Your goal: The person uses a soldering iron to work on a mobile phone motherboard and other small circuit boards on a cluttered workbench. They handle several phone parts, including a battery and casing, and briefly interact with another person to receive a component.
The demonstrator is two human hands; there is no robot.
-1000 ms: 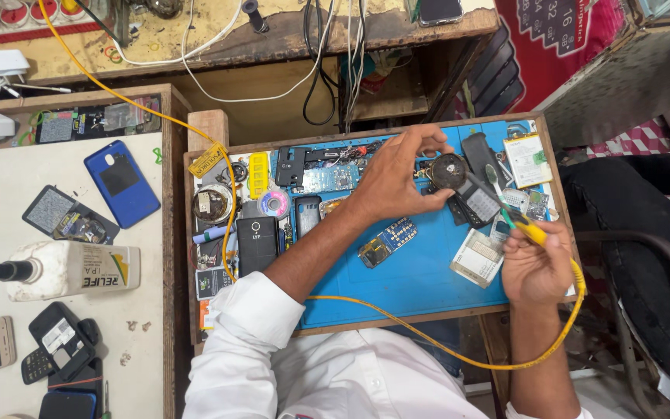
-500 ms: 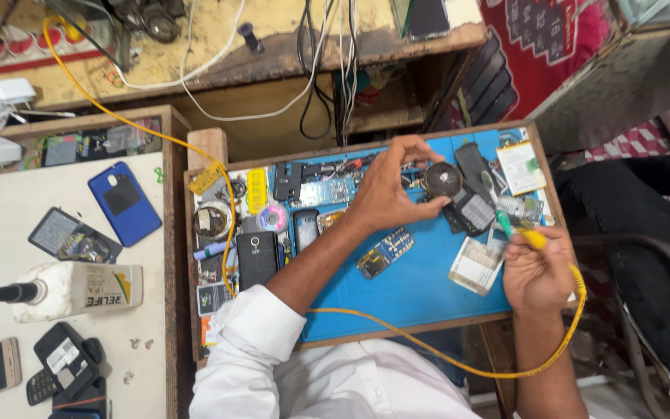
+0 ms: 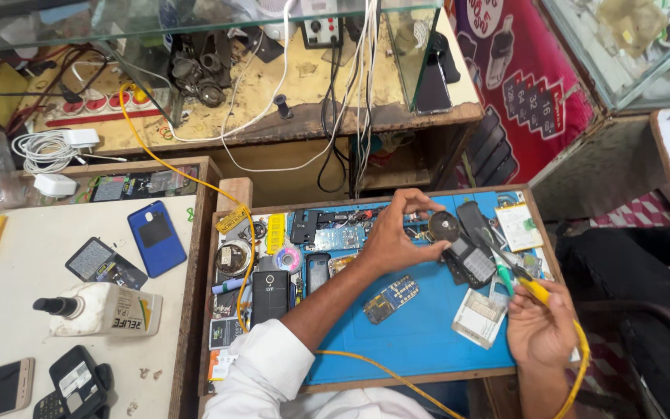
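The fingers (image 3: 419, 208) of the left hand (image 3: 394, 237) were curled into a loose ring around the small round dark disc-shaped tin (image 3: 444, 226), thumb below and forefinger arched over its far edge, touching its rim rather than clamped hard on it. Half a second before, the same hand had lain flatter over the dark keypad phone (image 3: 468, 262) with the disc under the fingertips; now the disc showed clear at the fingertips, near the back of the blue rubber mat (image 3: 420, 341) on the wooden worktop (image 3: 230, 194), just beside the phone. I judged that the hand had shifted from steadying the phone to taking hold of the tin.

The right hand (image 3: 540, 330) was closed on the yellow-handled soldering iron (image 3: 533, 289), its tip pointing up and left toward the phone and apart from it. It had scarcely moved across the three views, and its yellow cable (image 3: 397, 380) looped across the front of the mat as before.

A small blue circuit board (image 3: 391, 299) lay on the mat between the forearms, untouched, and a black smartphone (image 3: 270, 296) lay at the left of the mat. The view itself had tilted upward, so that more of the cluttered shelf behind came in.
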